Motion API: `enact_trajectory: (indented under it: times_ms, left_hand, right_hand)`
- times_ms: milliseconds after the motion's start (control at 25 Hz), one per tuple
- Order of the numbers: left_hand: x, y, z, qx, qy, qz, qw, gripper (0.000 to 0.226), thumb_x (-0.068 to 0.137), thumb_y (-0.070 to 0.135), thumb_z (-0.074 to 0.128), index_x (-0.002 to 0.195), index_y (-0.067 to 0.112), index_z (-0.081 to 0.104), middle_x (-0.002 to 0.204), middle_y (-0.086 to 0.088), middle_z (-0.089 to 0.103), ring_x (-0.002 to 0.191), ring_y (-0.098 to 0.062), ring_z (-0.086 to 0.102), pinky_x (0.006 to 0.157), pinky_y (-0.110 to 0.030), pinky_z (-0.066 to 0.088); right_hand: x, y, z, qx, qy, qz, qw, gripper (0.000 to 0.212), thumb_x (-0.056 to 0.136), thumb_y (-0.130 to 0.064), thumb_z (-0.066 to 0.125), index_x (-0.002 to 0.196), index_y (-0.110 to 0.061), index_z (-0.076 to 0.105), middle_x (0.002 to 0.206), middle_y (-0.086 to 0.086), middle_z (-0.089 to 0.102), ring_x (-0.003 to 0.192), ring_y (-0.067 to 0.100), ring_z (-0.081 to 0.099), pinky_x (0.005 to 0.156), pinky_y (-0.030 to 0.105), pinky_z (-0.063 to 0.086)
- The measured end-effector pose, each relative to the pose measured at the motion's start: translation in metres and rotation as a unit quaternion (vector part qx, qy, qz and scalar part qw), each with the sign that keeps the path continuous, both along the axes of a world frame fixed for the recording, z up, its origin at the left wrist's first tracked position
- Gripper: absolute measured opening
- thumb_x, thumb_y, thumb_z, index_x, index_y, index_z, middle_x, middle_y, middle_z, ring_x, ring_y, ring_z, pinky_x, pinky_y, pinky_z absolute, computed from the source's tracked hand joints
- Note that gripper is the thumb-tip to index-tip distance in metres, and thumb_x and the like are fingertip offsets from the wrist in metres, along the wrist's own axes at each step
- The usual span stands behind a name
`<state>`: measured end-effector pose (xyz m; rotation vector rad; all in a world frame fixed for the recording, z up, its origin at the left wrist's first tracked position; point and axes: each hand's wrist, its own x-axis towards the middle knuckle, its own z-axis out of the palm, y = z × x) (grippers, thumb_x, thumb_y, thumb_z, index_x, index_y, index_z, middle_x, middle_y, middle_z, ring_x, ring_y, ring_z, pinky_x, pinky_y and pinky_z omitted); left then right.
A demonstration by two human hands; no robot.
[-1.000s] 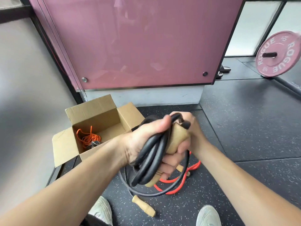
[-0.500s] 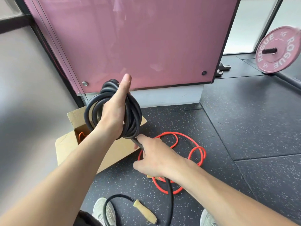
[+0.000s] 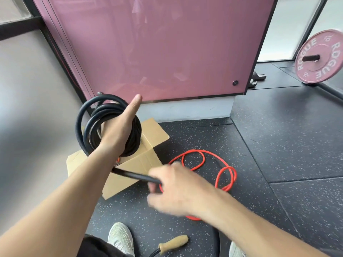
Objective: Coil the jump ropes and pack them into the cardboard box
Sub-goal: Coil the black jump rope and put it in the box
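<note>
left hand wrapped in black rope coils above cardboard box | right hand pinching rope's tail beside box | red rope loose, right of box

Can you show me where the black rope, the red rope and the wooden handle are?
black rope (image 3: 109, 110), head view, on the coiled loops around the left hand.
red rope (image 3: 225, 175), head view, on a floor loop.
wooden handle (image 3: 174, 243), head view, mid-handle on the floor.

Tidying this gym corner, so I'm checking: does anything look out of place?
Only the red rope, sprawled in loose loops on the floor right of the cardboard box, uncoiled. Nothing looks damaged.
</note>
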<state>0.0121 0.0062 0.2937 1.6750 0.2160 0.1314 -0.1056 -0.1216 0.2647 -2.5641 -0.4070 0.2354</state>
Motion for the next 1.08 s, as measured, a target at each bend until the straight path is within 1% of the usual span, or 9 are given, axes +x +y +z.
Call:
enact_trajectory:
  times_ms: [80,200,280,440,520,640,800,960,1080]
  left_hand:
    - [-0.002,-0.001,-0.005,0.061,0.034,-0.050,0.996,0.057,0.061,0.079,0.070,0.083,0.028,0.059,0.092,0.014,0.062,0.087,-0.003,0.056,0.092,-0.029,0.036]
    - [-0.005,-0.014,-0.016,0.192,0.078,-0.167,0.964,0.104,0.036,0.094,0.060,0.104,0.016,0.070,0.100,-0.004,0.070,0.084,-0.010,0.062,0.083,-0.031,0.044]
    - [-0.009,-0.023,-0.018,0.262,0.109,-0.239,0.929,0.112,0.033,0.097,0.053,0.104,0.012,0.069,0.098,-0.010,0.070,0.084,-0.014,0.063,0.075,-0.031,0.043]
    - [-0.011,-0.026,-0.029,0.312,0.186,-0.376,0.853,0.124,0.020,0.104,0.053,0.105,0.017,0.073,0.112,-0.007,0.071,0.107,-0.027,0.064,0.104,-0.044,0.045]
    - [-0.014,-0.029,-0.035,0.258,0.223,-0.490,0.803,0.096,0.033,0.096,0.066,0.087,0.017,0.071,0.090,-0.008,0.074,0.093,-0.031,0.067,0.101,-0.043,0.049]
    - [-0.039,-0.038,-0.033,0.130,0.306,-0.640,0.693,0.052,0.058,0.058,0.070,0.081,0.014,0.058,0.062,-0.004,0.066,0.058,-0.019,0.061,0.063,-0.027,0.051]
    - [-0.061,-0.053,-0.029,-0.172,0.267,-0.746,0.585,0.039,0.066,0.037,0.070,0.085,0.009,0.050,0.060,-0.002,0.053,0.052,-0.017,0.043,0.055,-0.030,0.034]
    - [-0.053,-0.056,-0.005,-0.399,0.143,-0.679,0.600,0.041,0.064,0.030,0.071,0.085,0.008,0.044,0.055,0.000,0.043,0.051,-0.017,0.036,0.056,-0.033,0.033]
    - [-0.036,-0.044,0.013,-0.477,0.033,-0.510,0.714,0.035,0.068,0.040,0.059,0.084,0.015,0.042,0.057,0.005,0.041,0.052,-0.013,0.036,0.057,-0.029,0.036]
  right_hand:
    - [0.020,-0.020,-0.003,0.009,-0.106,-0.111,0.988,0.010,0.073,-0.029,0.064,0.073,-0.019,0.061,0.064,0.001,0.064,0.064,0.025,0.062,0.055,0.027,0.045]
    - [0.043,-0.047,-0.001,-0.003,-0.138,-0.186,0.973,0.012,0.067,-0.026,0.066,0.064,-0.023,0.055,0.065,-0.001,0.065,0.067,0.027,0.064,0.058,0.028,0.048]
    - [0.045,-0.053,0.000,-0.024,-0.158,-0.199,0.967,0.011,0.066,-0.023,0.065,0.065,-0.024,0.054,0.069,-0.001,0.067,0.071,0.029,0.064,0.060,0.029,0.048]
    - [0.045,-0.067,0.003,-0.059,-0.270,-0.213,0.937,0.019,0.064,-0.027,0.074,0.065,-0.022,0.055,0.060,0.000,0.063,0.060,0.032,0.059,0.054,0.028,0.041]
    - [0.044,-0.075,0.001,-0.059,-0.329,-0.193,0.922,0.025,0.062,-0.024,0.077,0.061,-0.019,0.053,0.052,-0.001,0.059,0.052,0.031,0.056,0.049,0.027,0.039]
    - [0.042,-0.082,-0.004,-0.016,-0.345,-0.154,0.926,0.023,0.065,-0.017,0.074,0.059,-0.018,0.052,0.049,-0.004,0.054,0.049,0.029,0.052,0.046,0.028,0.043]
    - [0.058,-0.098,-0.012,0.103,-0.240,-0.245,0.934,0.019,0.066,-0.026,0.066,0.055,-0.017,0.054,0.044,-0.003,0.044,0.055,0.024,0.042,0.056,0.032,0.045]
    - [0.048,-0.064,-0.022,0.139,-0.067,-0.162,0.975,0.032,0.076,-0.034,0.051,0.083,-0.010,0.071,0.090,0.023,0.070,0.093,0.039,0.065,0.088,0.049,0.052]
    - [0.033,-0.023,-0.037,0.041,-0.045,-0.121,0.991,0.019,0.082,-0.032,0.050,0.092,-0.019,0.060,0.094,0.010,0.073,0.094,0.035,0.067,0.076,0.041,0.054]
